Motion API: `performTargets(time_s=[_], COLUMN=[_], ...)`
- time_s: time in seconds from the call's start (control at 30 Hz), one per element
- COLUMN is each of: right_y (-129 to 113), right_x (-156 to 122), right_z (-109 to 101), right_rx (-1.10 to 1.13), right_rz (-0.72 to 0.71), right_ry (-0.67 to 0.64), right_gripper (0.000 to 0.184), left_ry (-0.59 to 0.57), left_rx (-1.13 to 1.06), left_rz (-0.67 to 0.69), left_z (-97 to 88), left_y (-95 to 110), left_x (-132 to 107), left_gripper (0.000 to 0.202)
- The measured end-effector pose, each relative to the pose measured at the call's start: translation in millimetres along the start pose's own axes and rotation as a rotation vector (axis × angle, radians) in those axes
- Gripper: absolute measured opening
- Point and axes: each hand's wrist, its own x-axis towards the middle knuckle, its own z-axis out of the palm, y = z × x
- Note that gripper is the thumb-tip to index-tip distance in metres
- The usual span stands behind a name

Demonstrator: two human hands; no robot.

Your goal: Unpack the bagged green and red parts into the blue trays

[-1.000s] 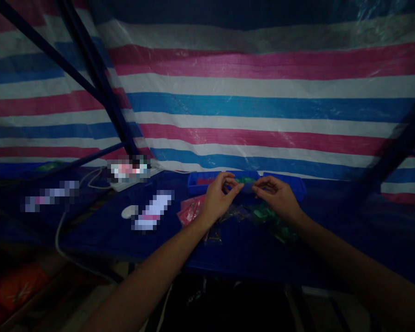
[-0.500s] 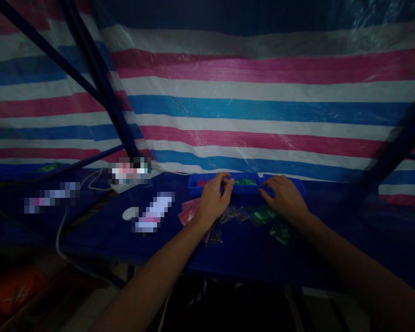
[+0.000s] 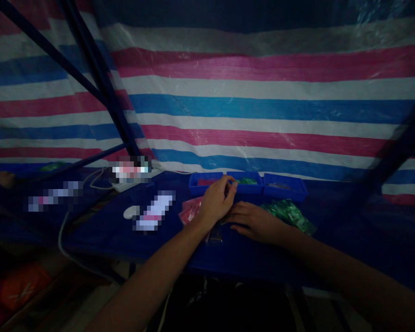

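Observation:
My left hand (image 3: 217,199) is raised in front of the blue trays, its thumb and fingers brought together. Anything between them is too small and dark to make out. My right hand (image 3: 257,222) lies low over the table, fingers stretched out over the small dark packets, which it mostly hides. One dark packet (image 3: 216,234) shows below my left wrist. Pink packets (image 3: 191,210) lie left of that wrist, and green packets (image 3: 293,216) lie beyond my right hand. Red pieces fill the left tray (image 3: 192,189), green pieces the middle tray (image 3: 257,189); the right tray (image 3: 299,195) holds greyish pieces.
A blurred-out phone-like object (image 3: 154,211) and a white round object (image 3: 131,212) lie left on the blue table (image 3: 103,233). Behind them is a white power strip (image 3: 122,184) with cables. Blue metal bars (image 3: 115,117) rise there. Another person's hand (image 3: 2,179) shows far left.
My right hand has moved left and nearer, from the right tray down to the dark packets. The right tray and green packets are now uncovered. A person's hand has appeared far left.

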Motion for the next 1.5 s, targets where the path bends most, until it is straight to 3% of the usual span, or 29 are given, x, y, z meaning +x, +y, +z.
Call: performTargets(time_s=[0.43,0.83,1.0,1.13,1.3,1.4,1.5], right_y=[4,3,10,18,30,36,38], right_x=[8,6,0,-7,-11,-11,-9], right_z=[7,0,-5,-13,-17,-13,-11], right_rx=[-0.219,-0.074,-0.009,0.154,0.338,0.574,0.782], right_rz=[0.018,-0.017,0.080,0.252,0.461,0.583,0.609], right_ry=[-0.025,0.019,0.148,0.371,0.618,0.655,0.665], right_gripper=[0.026,0.032,0.028,0.019,0.014,0.022,0.031], left_ry=[-0.013,-0.045,-0.068,-0.123,-0.136,-0.116,-0.111], left_rx=[-0.003,0.013,0.043,0.035,0.012,0.020,0.017], left_rz=[0.008,0.014,0.090,0.200,0.209,0.190,0.154], left_z=[2.8,4.5,5.3,2.7,4.0,8.9,11.7], left_y=[-1,-2,-3,1,0,-5,-8], left_x=[0,-1,-3,-3,-4,-4,-3], left_gripper=[0.029,0.030,0.029,0.031,0.030,0.025,0.021])
